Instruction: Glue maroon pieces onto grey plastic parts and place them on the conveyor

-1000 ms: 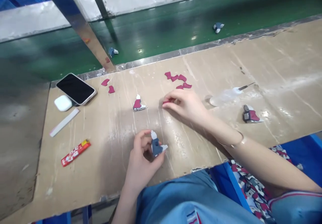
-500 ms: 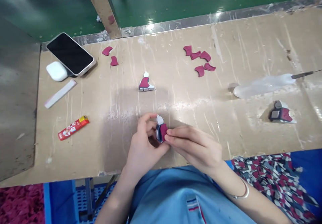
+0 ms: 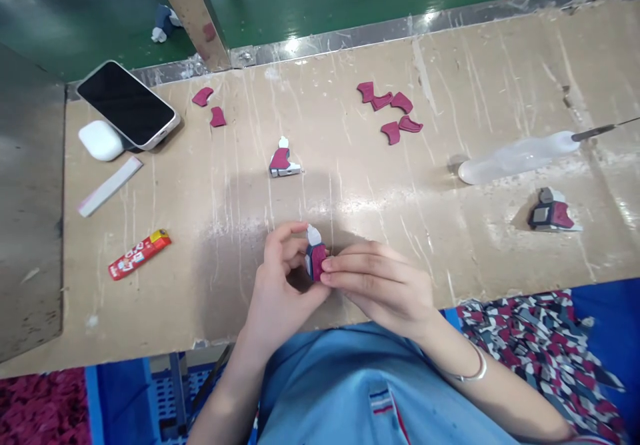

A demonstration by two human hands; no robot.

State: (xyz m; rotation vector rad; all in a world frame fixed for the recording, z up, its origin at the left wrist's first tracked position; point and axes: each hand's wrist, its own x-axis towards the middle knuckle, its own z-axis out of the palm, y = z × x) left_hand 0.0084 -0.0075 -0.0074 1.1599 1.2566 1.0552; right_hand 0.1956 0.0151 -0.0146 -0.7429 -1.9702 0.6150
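Observation:
Between my hands, just above the table's near edge, is a small plastic toy part in navy, grey and white with a maroon panel on its face. My left hand grips it from the left, index finger at its white tip and thumb at its lower end. The fingertips of my right hand press on the maroon panel from the right. Beyond them a similar toy part lies on the table, and another lies at the right. Several loose maroon panels are grouped farther back.
Two maroon panels lie near a phone and a white case. A red packet and a pale strip lie left. A clear bottle with a needle lies right. Bins of maroon pieces and mixed parts stand below.
The maroon panel now sits flatter against the toy part under my right fingertips. The view has shifted slightly. Parts on the green surface behind have moved, and one now shows at upper left.

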